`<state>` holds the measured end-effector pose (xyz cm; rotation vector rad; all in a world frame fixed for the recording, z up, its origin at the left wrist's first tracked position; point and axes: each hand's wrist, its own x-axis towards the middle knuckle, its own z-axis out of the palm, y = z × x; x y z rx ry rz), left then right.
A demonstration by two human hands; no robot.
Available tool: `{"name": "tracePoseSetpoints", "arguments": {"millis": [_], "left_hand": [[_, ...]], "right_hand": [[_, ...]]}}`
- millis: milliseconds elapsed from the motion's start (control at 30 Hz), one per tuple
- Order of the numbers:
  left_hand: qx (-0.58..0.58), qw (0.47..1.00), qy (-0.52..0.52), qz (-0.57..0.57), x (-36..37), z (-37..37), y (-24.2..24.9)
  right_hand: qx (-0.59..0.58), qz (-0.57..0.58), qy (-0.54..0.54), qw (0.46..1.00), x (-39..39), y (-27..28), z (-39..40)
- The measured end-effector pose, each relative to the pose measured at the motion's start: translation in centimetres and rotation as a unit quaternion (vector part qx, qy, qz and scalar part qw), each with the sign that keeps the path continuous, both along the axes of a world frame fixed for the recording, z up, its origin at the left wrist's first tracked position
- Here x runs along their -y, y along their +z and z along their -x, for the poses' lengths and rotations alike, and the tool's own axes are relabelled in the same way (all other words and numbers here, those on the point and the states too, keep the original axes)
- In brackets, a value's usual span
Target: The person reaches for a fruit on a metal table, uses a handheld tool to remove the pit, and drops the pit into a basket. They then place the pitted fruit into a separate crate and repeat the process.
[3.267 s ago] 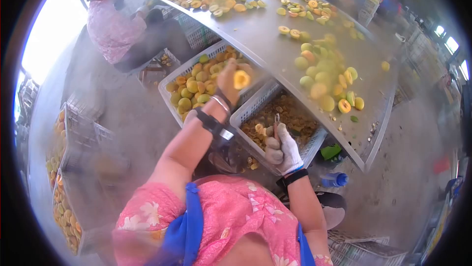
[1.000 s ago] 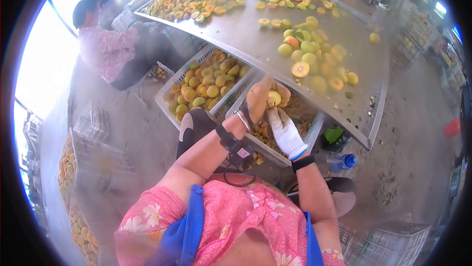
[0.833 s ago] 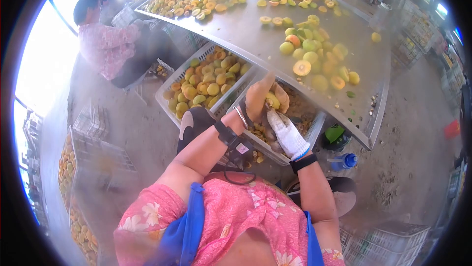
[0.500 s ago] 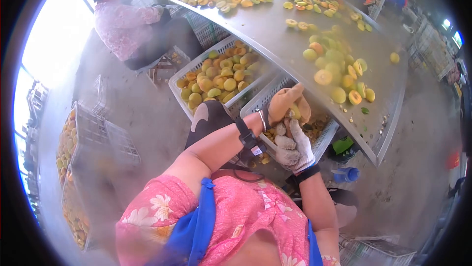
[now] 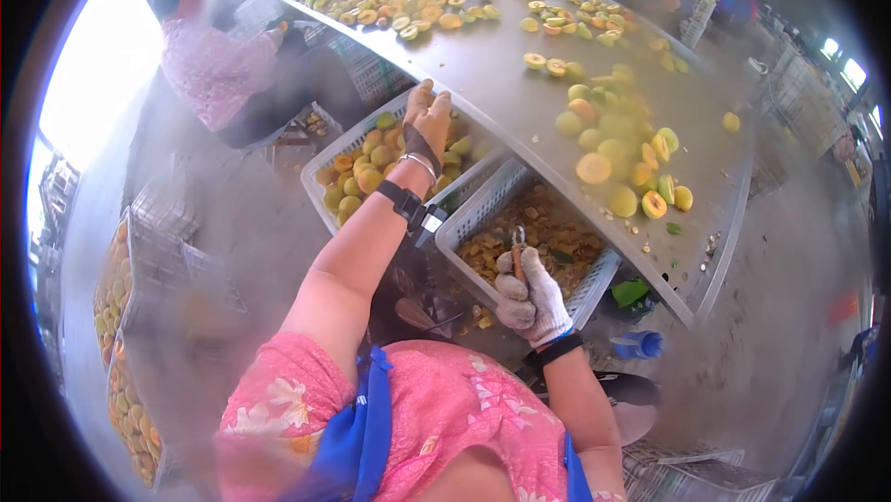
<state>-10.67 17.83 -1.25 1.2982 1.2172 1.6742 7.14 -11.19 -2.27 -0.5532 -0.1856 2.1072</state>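
Observation:
My left hand (image 5: 427, 123), in a tan glove, is over a white plastic crate (image 5: 320, 188) of yellow apricot-like fruit (image 5: 371, 173). Its fingers stretch toward the table edge, apart, with no fruit visible in them. My right hand (image 5: 534, 296), in a whitish knit glove, is closed around a small pitting tool (image 5: 518, 247) with a wooden handle and a metal tip pointing up. Below that hand stands a second crate (image 5: 453, 235), holding brownish-yellow pits and scraps (image 5: 548, 219).
A metal table (image 5: 492, 66) slopes across the front, bearing whole and halved fruit (image 5: 617, 154). A person in pink (image 5: 218, 70) sits at the left. Fruit-filled crates (image 5: 125, 363) stand at the lower left. A blue container (image 5: 639, 345) is on the floor at right.
My left hand has moved left and forward from beside my right hand to the fruit crate. The fruit it held is no longer visible in it. My right hand keeps the tool, shifting slightly left.

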Motion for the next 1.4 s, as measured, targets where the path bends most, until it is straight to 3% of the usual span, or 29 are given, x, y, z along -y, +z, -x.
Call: {"name": "tracePoseSetpoints", "arguments": {"millis": [100,133,200,233,267,300,367,467,633,733,767,833,867,900,933,1033,1100,1133,1200,1233,1333,1367,1400], "left_hand": [[-0.182,0.978,-0.088,-0.057,4.1,-4.6,4.0],[-0.28,0.951,-0.087,-0.095,4.1,-6.7,3.0],[-0.376,0.903,-0.202,-0.049,5.4,-10.9,3.5],[-0.363,0.88,-0.302,0.05,8.1,-11.7,7.5],[-0.445,0.845,-0.29,0.062,8.9,-13.5,7.8],[-0.455,0.824,-0.322,0.104,8.6,-15.5,7.0],[-0.511,0.795,-0.319,0.075,6.7,-19.8,2.8],[-0.521,0.784,-0.331,0.073,8.8,-19.1,5.9],[-0.489,0.811,-0.314,0.065,5.6,-21.8,0.7],[-0.444,0.848,-0.288,-0.009,5.9,-20.9,0.0],[-0.364,0.88,-0.305,0.0,6.5,-20.0,0.3],[-0.193,0.921,-0.338,0.008,7.6,-18.2,1.0],[-0.006,0.916,-0.391,0.094,8.8,-17.0,2.5],[0.181,0.869,-0.425,0.176,10.2,-15.7,3.7],[0.252,0.857,-0.407,0.189,11.4,-14.3,4.2],[0.349,0.831,-0.374,0.218,13.8,-10.8,3.8],[0.349,0.843,-0.355,0.203,14.5,-8.9,2.2],[0.25,0.894,-0.366,0.068,13.8,-8.1,-0.6],[0.305,0.869,-0.383,0.077,14.5,-7.0,-0.6],[0.437,0.785,-0.374,0.231,15.5,-6.0,1.6],[0.414,0.788,-0.407,0.207,15.5,-5.0,0.3],[0.406,0.797,-0.398,0.202,16.1,-4.9,0.9],[0.409,0.798,-0.395,0.2,16.2,-4.8,0.9]], "right_hand": [[-0.007,0.026,-0.027,0.999,-0.3,-0.3,0.1],[-0.034,0.009,-0.024,0.999,-0.5,-0.4,-0.1],[-0.065,-0.009,-0.033,0.997,-0.8,-0.7,-1.0],[-0.065,-0.006,-0.056,0.996,-0.8,-0.8,-1.2],[-0.016,0.0,-0.105,0.994,-0.8,0.0,-1.1],[0.034,0.01,-0.16,0.987,-0.7,0.8,-1.0],[0.077,-0.019,-0.205,0.975,-0.8,1.3,-1.3],[0.115,-0.024,-0.26,0.958,-0.6,2.0,-1.8],[0.155,-0.034,-0.262,0.952,-0.6,2.2,-1.8],[0.184,-0.04,-0.265,0.946,-0.7,3.4,-1.1],[0.19,-0.036,-0.259,0.946,-0.6,3.4,-1.0],[0.203,-0.029,-0.25,0.946,-0.7,3.4,-1.0],[0.216,-0.017,-0.251,0.943,-0.5,4.1,-0.6],[0.228,-0.014,-0.25,0.941,-0.5,3.9,-0.6],[0.239,-0.012,-0.249,0.938,-0.6,3.5,-0.6],[0.297,-0.028,-0.252,0.92,-0.9,3.5,0.2],[0.352,-0.03,-0.251,0.901,-1.1,2.7,0.6],[0.381,-0.052,-0.231,0.894,-0.9,3.2,0.8],[0.428,-0.081,-0.201,0.877,-0.8,3.5,0.7],[0.444,-0.091,-0.186,0.872,-0.9,2.7,0.5],[0.58,-0.23,-0.217,0.751,-2.0,0.3,0.6],[0.579,-0.236,-0.208,0.752,-2.1,0.5,0.7],[0.599,-0.265,-0.237,0.717,-2.1,0.6,1.0]]}}
